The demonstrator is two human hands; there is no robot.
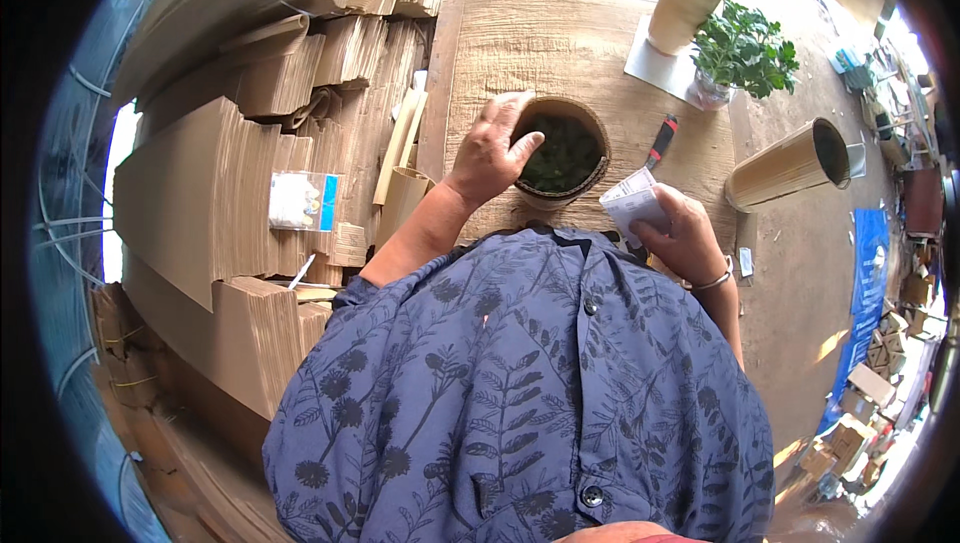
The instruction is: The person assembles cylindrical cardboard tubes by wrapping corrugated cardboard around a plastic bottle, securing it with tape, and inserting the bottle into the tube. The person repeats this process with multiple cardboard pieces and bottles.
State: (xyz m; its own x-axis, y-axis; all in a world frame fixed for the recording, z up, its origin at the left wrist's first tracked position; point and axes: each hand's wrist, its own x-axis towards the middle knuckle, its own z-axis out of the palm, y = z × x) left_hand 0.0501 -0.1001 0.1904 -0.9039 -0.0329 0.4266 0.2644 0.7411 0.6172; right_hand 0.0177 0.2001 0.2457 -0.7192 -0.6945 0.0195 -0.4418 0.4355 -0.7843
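Upright on the wooden tabletop (pixel 490 43) in front of me stands a brown cardboard tube (pixel 603 133). Dark green leaves (pixel 560 155) show down inside it. My left hand (pixel 492 148) grips the tube's left rim, thumb over the inner edge and fingers on the outside. Just right of the tube, my right hand (pixel 685 233) pinches a curled white printed paper (pixel 635 203) between thumb and fingers. A red and black utility knife (pixel 660 141) lies on the table beyond that paper.
At the far right stand another cardboard tube (pixel 680 8) and a leafy potted plant (pixel 742 51). One more tube (pixel 790 168) lies tilted at the table's right edge. Tall stacks of flat cardboard (pixel 200 193) crowd the left, with a clear plastic bag (pixel 303 201) on them.
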